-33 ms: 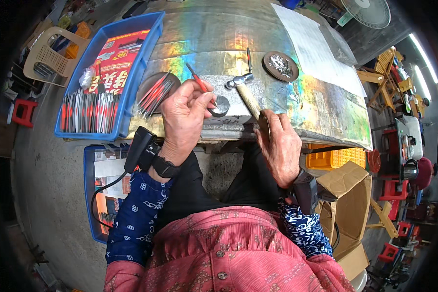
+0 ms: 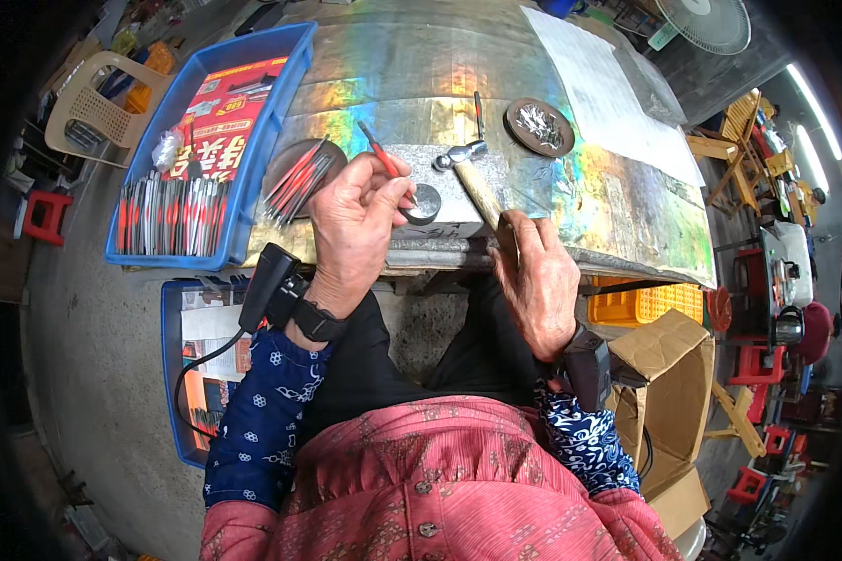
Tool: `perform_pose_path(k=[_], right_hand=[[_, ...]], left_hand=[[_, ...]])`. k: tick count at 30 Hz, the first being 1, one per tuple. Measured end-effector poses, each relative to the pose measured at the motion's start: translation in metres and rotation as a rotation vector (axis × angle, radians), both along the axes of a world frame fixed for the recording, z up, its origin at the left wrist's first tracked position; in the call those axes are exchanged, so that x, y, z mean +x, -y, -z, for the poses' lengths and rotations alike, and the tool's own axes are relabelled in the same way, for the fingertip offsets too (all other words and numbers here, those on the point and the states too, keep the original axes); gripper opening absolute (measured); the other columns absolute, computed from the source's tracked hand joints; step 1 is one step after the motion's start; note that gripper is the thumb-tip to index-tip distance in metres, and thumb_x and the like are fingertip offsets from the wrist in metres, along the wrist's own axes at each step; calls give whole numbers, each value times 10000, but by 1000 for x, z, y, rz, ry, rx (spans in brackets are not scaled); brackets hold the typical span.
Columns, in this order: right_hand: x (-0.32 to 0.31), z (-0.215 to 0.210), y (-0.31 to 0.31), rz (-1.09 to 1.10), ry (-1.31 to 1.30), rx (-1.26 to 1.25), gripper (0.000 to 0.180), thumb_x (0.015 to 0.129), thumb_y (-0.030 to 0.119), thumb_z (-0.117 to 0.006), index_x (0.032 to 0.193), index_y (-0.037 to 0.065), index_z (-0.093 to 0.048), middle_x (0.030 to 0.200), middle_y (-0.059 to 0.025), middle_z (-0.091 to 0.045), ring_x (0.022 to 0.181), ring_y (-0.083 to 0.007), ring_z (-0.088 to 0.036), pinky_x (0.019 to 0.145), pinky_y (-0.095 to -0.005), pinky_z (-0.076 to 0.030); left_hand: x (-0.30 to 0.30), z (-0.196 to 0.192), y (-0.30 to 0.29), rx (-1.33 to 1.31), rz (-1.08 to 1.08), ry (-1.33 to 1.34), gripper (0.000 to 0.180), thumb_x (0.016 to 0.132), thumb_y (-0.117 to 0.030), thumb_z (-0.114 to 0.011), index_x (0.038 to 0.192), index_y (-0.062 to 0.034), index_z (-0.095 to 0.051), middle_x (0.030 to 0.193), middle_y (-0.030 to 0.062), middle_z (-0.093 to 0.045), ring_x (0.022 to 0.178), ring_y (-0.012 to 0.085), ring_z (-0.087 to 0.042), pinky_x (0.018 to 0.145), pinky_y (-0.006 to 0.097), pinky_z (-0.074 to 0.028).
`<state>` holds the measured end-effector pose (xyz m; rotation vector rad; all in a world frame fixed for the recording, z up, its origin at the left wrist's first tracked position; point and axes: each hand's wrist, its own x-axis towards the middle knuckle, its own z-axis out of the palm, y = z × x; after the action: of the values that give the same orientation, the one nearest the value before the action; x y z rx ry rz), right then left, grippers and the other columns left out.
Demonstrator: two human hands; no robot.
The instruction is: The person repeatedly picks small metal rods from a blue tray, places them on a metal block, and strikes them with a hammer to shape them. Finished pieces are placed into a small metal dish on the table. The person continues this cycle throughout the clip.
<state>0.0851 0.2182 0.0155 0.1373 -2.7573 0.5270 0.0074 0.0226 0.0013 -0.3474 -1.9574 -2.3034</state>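
My left hand [image 2: 354, 224] pinches a slim red-and-dark rod [image 2: 380, 151], tilted with its dark tip up and away from me. What the rod is exactly I cannot make out. Just right of those fingers sits a small round dark block [image 2: 422, 204] with a grey top, on a pale flat slab [image 2: 421, 159]. The wooden handle of a hammer [image 2: 478, 192] is gripped near its end by my right hand [image 2: 539, 280]; its metal head rests over the slab. Left of my left hand, similar red and dark rods [image 2: 299, 182] lie bunched on a round dark dish [image 2: 279, 161].
A blue tray [image 2: 281, 112] at the left holds many more rods in a row. Small silvery pieces fill a round brown dish [image 2: 517, 134] at the right; a dark rod [image 2: 478, 106] is nearby. White paper [image 2: 617, 103] covers the far right; a cardboard box [image 2: 669, 393] stands below.
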Motion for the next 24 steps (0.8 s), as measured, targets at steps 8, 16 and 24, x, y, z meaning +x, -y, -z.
perform_pose_path(k=[8,16,24], right_hand=[[0,1,0,-5,17,-5,438,820,113,-691,1221,42,-530,954,-174,-525,829,-377,-596,676,-446,-499],[-1,2,-1,-16,21,-24,475,802,86,-696,1238,35,-513,960,-179,-531,826,-384,-598,670,-453,-498],[-2,2,0,-16,19,-25,479,797,73,-691,1239,32,-511,948,-181,-536,814,-385,-599,663,-456,-496]], left_hand=[[1,-2,-2,-31,7,13,73,915,-11,-607,984,-5,-628,862,35,-675,708,61,-629,593,186,-495],[2,-4,-1,-71,-11,-1,84,916,-16,-610,995,0,-636,854,35,-679,711,62,-635,597,189,-501],[5,-6,-3,-299,-69,-151,71,898,-6,-634,965,9,-650,833,59,-686,708,86,-642,624,222,-517]])
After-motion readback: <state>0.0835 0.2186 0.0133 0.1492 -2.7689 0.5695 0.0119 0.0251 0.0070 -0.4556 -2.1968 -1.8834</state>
